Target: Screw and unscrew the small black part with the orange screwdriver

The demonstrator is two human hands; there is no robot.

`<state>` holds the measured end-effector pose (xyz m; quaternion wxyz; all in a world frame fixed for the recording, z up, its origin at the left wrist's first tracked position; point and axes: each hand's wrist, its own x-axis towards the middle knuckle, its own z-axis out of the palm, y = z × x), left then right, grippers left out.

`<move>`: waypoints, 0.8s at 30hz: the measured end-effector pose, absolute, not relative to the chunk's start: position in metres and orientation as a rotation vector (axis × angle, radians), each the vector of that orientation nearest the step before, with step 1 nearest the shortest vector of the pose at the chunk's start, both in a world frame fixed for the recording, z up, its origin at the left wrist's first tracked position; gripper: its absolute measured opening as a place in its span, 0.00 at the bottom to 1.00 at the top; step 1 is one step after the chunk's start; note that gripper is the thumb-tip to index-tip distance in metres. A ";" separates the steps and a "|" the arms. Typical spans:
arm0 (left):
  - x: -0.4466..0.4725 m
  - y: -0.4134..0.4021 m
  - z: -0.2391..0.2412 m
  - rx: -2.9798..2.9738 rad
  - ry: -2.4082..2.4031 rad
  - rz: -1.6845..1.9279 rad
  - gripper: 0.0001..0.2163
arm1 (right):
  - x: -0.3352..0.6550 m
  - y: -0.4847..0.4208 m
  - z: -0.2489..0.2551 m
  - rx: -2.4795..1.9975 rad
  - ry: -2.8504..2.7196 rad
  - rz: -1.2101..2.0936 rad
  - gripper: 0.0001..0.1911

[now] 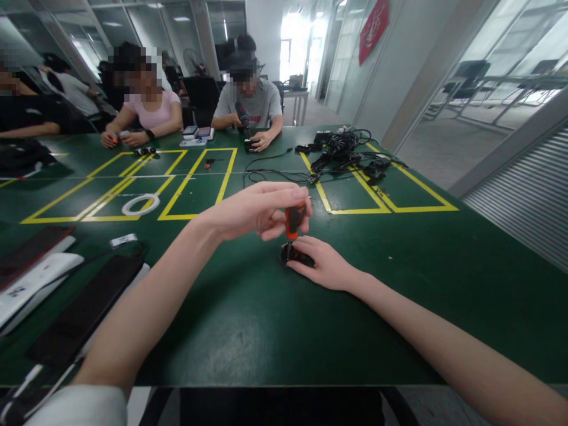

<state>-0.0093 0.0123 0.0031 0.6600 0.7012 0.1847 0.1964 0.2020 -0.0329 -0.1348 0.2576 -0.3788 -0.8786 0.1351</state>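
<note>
My left hand (277,210) is closed around the handle of a red and black screwdriver (291,223), held upright with its shaft pointing down. The shaft's lower end meets a small black device (302,256) lying on the green table. My right hand (326,260) grips that device from its right side, thumb nearer me and fingers on the far side, pressing it to the tabletop. The fingers cover part of the device, so its exact kind cannot be made out.
A heap of black cables (341,151) lies at the back right. A white ring of tape or cable (141,205) sits left of centre. Phones (89,307) and a white power strip (39,290) occupy the left edge. Across the table, a person (248,97) works with a tool.
</note>
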 end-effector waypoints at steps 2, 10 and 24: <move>-0.008 0.014 0.001 1.511 0.436 0.452 0.19 | 0.202 -0.033 -0.135 -1.019 -2.384 0.347 0.11; -0.011 0.018 0.003 1.423 0.446 0.412 0.18 | 0.203 -0.032 -0.136 -0.990 -2.388 0.336 0.10; -0.010 0.015 0.008 1.405 0.461 0.530 0.15 | 0.203 -0.032 -0.137 -0.983 -2.389 0.345 0.11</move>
